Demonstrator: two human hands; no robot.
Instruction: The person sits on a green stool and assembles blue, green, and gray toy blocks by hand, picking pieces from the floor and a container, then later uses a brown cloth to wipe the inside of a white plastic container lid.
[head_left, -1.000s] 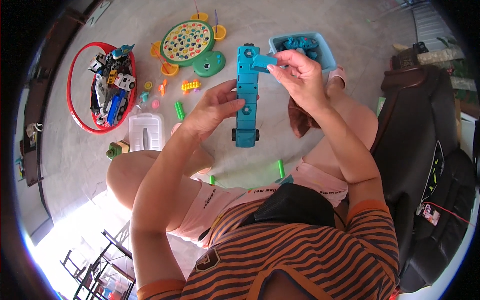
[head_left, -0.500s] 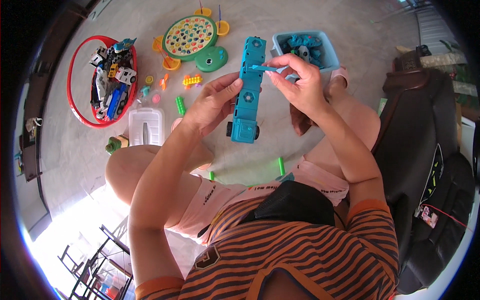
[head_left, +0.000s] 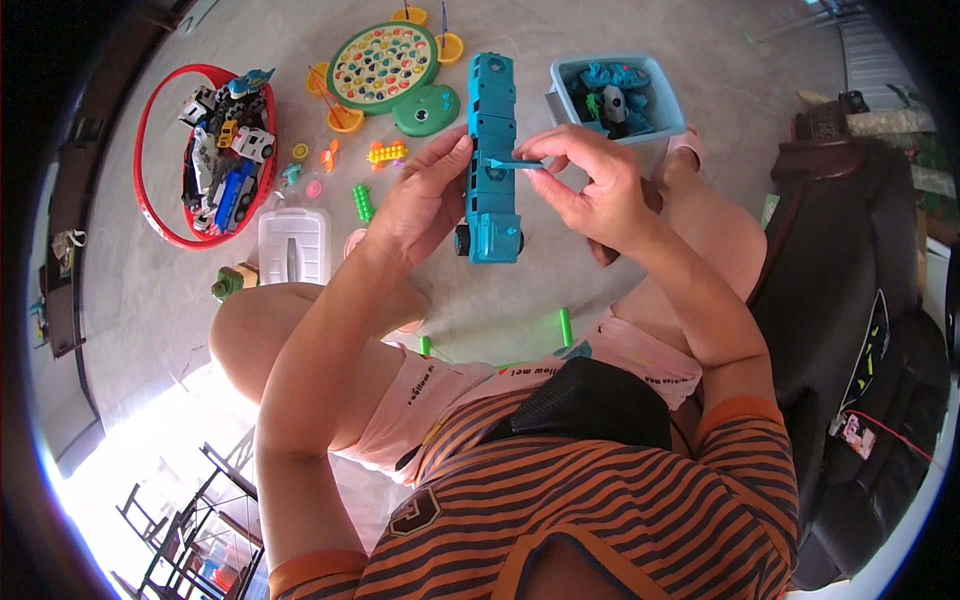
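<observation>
A long teal toy truck (head_left: 492,215) hangs in the air before me, its cab end toward me and its black wheels showing at the sides. My left hand (head_left: 425,195) grips it around its left side, thumb on the edge and fingers underneath. Between the thumb and fingertips of my right hand (head_left: 595,185) is a thin, pointed blue piece (head_left: 515,163). The tip of that piece lies over the truck's top, by the hexagonal recess nearer the cab. Whether it touches the truck, I cannot tell.
A light blue bin (head_left: 655,105) with blue toy parts stands beyond my right hand. A green turtle fishing game (head_left: 425,110) lies farther off. At the left are a red-rimmed basket (head_left: 150,205) of toy vehicles and a clear plastic box (head_left: 295,215). Small toys, including a green piece (head_left: 362,203), dot the floor.
The truck has shifted slightly up and left in view. The blue piece in my right hand has moved along the truck toward the cab, from the middle to the nearer hexagonal recess.
</observation>
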